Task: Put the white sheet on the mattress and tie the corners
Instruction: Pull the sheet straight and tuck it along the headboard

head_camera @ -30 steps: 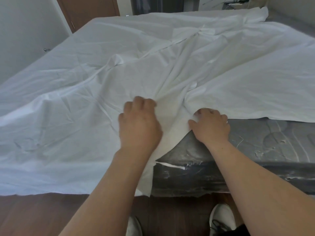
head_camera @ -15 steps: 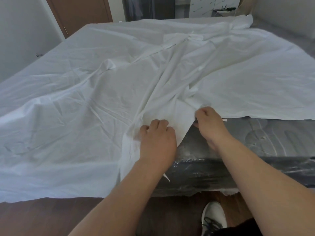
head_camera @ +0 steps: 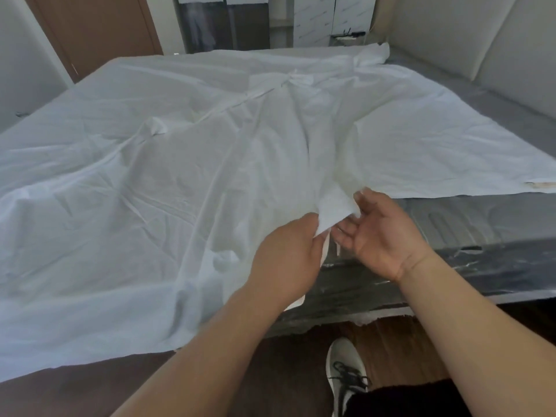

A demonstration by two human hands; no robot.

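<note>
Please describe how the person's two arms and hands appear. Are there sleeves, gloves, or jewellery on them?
Both forearms are bare as far as the picture shows, with no sleeve in view. The left hand and the right hand wear no gloves, and no ring, watch or bracelet shows on the visible fingers and wrists. The visible fingernails on the right hand look short and unpainted.

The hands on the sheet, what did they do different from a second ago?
Both hands lifted off the mattress and drew the white sheet corner up. The left hand now pinches that corner; the right hand has opened, palm up, beside it. The rest of the sheet stayed spread out.
</note>
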